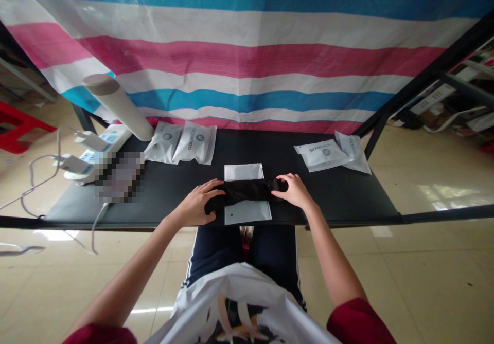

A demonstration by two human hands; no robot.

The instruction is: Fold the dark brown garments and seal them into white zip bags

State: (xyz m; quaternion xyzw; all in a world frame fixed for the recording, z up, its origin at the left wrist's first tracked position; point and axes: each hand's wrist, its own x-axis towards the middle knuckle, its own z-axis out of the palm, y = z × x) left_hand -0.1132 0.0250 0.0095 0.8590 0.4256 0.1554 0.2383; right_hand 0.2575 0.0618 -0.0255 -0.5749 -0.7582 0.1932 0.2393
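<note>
A long strip of folded black fabric [247, 190] lies across a flat frosted-white plastic pouch [248, 213]; what the fabric item is I cannot make out. The pouch shows above and below it, with a small dark hole near its lower left corner. At the strip's left end, my left hand [198, 203] is curled round the fabric, thumb below and fingers above. My right hand [295, 192] grips the other end between thumb and fingers, where the cloth is bunched.
Filled white pouches with printed logos lie at the back left [196, 143] and back right [324, 155] of the black table [347, 200]. On the left are a white bottle [123, 110], a power strip [104, 151] with plugs, and a blurred-out device [121, 177] on a cable. Striped sheeting [239, 56] hangs behind.
</note>
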